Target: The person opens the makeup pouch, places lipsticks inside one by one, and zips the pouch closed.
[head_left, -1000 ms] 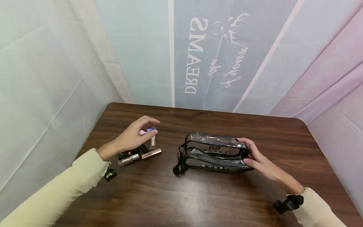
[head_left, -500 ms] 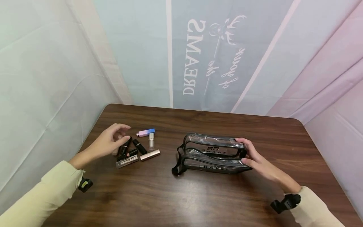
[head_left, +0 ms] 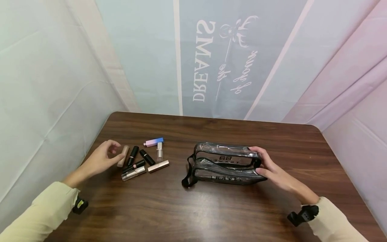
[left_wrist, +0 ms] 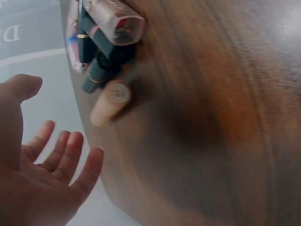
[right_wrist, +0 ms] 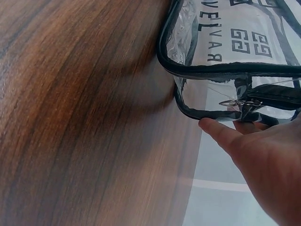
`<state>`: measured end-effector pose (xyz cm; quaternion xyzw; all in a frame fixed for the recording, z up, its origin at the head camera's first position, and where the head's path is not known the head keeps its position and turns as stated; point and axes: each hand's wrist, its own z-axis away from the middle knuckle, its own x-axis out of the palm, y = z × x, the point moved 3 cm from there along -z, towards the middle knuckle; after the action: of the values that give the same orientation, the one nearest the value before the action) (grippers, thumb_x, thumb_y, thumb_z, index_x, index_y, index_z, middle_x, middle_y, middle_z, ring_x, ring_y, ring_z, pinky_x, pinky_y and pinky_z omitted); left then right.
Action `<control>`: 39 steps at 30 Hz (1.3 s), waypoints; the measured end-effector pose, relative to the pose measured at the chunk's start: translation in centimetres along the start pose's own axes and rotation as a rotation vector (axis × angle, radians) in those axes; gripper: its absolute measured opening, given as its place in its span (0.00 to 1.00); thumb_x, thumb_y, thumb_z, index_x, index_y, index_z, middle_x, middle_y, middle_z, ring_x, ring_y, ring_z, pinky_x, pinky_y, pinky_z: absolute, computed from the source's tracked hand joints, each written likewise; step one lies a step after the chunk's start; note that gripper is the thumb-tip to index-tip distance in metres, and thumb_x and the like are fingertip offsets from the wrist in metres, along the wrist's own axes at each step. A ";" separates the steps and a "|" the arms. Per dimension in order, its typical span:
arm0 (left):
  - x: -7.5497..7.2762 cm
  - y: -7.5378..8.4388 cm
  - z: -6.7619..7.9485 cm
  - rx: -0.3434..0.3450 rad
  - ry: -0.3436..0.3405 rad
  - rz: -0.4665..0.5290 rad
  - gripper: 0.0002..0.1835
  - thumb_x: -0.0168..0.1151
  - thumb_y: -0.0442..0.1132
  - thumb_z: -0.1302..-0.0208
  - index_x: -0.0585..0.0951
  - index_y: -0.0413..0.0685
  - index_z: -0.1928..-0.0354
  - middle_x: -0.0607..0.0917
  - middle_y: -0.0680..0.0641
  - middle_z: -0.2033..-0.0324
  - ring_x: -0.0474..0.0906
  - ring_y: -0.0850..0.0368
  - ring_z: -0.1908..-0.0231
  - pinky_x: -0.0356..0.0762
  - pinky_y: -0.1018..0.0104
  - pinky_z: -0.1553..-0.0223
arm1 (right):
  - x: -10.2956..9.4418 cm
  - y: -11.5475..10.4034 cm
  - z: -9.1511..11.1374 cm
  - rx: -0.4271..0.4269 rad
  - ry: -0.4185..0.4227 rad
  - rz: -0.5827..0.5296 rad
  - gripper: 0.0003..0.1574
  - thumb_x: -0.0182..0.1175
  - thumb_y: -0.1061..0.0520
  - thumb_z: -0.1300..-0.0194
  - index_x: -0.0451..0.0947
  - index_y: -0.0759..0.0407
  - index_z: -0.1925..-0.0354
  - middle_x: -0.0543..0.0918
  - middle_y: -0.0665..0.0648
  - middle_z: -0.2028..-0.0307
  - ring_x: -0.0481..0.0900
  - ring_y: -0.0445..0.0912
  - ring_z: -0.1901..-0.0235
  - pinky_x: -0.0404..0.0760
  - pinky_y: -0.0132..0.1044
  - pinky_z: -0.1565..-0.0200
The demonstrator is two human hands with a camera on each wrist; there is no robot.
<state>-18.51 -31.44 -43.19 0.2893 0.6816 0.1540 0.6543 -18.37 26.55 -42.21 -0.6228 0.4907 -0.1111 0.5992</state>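
My left hand [head_left: 101, 157] hovers at the left of a cluster of lipsticks, its fingers loosely bent with nothing in them. Nearest to it lies a beige tube [head_left: 123, 156]; the left wrist view shows that tube's round end [left_wrist: 119, 93] just beyond the fingertips. Beside it are black lipsticks [head_left: 133, 155], a clear-capped lipstick [head_left: 133, 173], a gold tube [head_left: 158, 166], a silver-and-clear one [head_left: 159, 152] and a pink-and-blue one [head_left: 153, 142]. My right hand [head_left: 273, 171] grips the right end of a clear, black-trimmed travel pouch [head_left: 229, 177], thumb at the front edge, fingers at the back. The pouch's top gapes.
A dark wooden table [head_left: 169, 208] bears everything. The pouch's black strap [head_left: 188, 174] hangs at its left end. Behind the table hangs a printed curtain [head_left: 208, 60], with pale cloth [head_left: 45, 84] along the left side.
My left hand has moved left and toward me, from above the pink-and-blue lipstick to beside the beige tube, uncovering the cluster. My right hand stays on the pouch.
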 end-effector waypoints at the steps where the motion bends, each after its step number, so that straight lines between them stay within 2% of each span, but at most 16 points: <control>1: 0.1 -0.3 0.1 -0.022 -0.010 -0.008 0.23 0.68 0.41 0.32 0.74 0.30 0.46 0.79 0.32 0.52 0.77 0.43 0.56 0.75 0.57 0.60 | 0.0 0.0 0.0 0.002 -0.001 0.002 0.41 0.45 0.78 0.32 0.46 0.69 0.25 0.55 0.44 0.28 0.59 0.37 0.37 0.64 0.25 0.46; 6: 1.0 -1.6 0.6 -0.107 -0.037 -0.012 0.27 0.68 0.46 0.32 0.72 0.27 0.46 0.79 0.32 0.54 0.76 0.45 0.59 0.75 0.55 0.59 | 0.1 -0.1 -0.2 0.000 -0.010 0.003 0.41 0.45 0.78 0.32 0.45 0.70 0.25 0.54 0.43 0.28 0.57 0.35 0.35 0.63 0.25 0.45; 10: 1.6 -2.3 0.8 -0.146 -0.031 0.013 0.29 0.68 0.48 0.32 0.72 0.27 0.47 0.78 0.36 0.58 0.75 0.49 0.61 0.74 0.60 0.61 | 0.1 -0.2 -0.3 -0.001 -0.016 0.009 0.41 0.45 0.78 0.32 0.45 0.70 0.25 0.54 0.42 0.27 0.56 0.34 0.34 0.62 0.24 0.44; 15: 2.2 -2.5 0.8 -0.181 -0.026 0.038 0.30 0.69 0.50 0.34 0.72 0.28 0.47 0.78 0.38 0.60 0.74 0.49 0.60 0.73 0.61 0.60 | 0.1 -0.2 -0.3 -0.006 -0.017 0.012 0.40 0.45 0.78 0.32 0.45 0.71 0.26 0.55 0.42 0.28 0.57 0.34 0.35 0.63 0.24 0.44; 22: 2.9 -2.5 0.7 -0.164 -0.023 0.045 0.30 0.71 0.47 0.36 0.73 0.27 0.47 0.78 0.39 0.62 0.73 0.49 0.61 0.72 0.62 0.62 | 0.0 0.0 -0.2 0.009 -0.012 0.014 0.41 0.45 0.78 0.31 0.46 0.69 0.25 0.54 0.41 0.27 0.54 0.34 0.33 0.64 0.26 0.47; 29: 3.1 -2.6 0.4 -0.125 -0.003 0.037 0.27 0.71 0.42 0.36 0.74 0.27 0.47 0.79 0.39 0.62 0.73 0.50 0.63 0.72 0.64 0.64 | 0.0 0.0 -0.1 0.029 -0.009 0.009 0.40 0.45 0.77 0.30 0.45 0.68 0.24 0.53 0.41 0.27 0.50 0.32 0.30 0.57 0.23 0.41; 36: 3.2 -2.7 0.5 -0.126 -0.004 0.036 0.26 0.71 0.42 0.35 0.74 0.27 0.47 0.79 0.39 0.62 0.74 0.50 0.63 0.73 0.63 0.64 | 0.0 0.0 0.2 0.054 -0.014 -0.006 0.40 0.45 0.76 0.28 0.45 0.65 0.24 0.53 0.43 0.27 0.57 0.35 0.35 0.61 0.24 0.44; 39: 3.3 -2.7 0.6 -0.123 0.002 0.035 0.25 0.70 0.41 0.34 0.74 0.27 0.47 0.79 0.38 0.61 0.74 0.50 0.63 0.73 0.63 0.64 | 0.0 -0.1 0.2 0.058 -0.013 -0.008 0.40 0.45 0.75 0.28 0.45 0.65 0.23 0.53 0.44 0.27 0.56 0.35 0.34 0.60 0.24 0.43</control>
<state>-18.37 -31.72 -47.46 0.2603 0.6664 0.2072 0.6672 -18.19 26.68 -42.22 -0.6076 0.4810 -0.1236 0.6198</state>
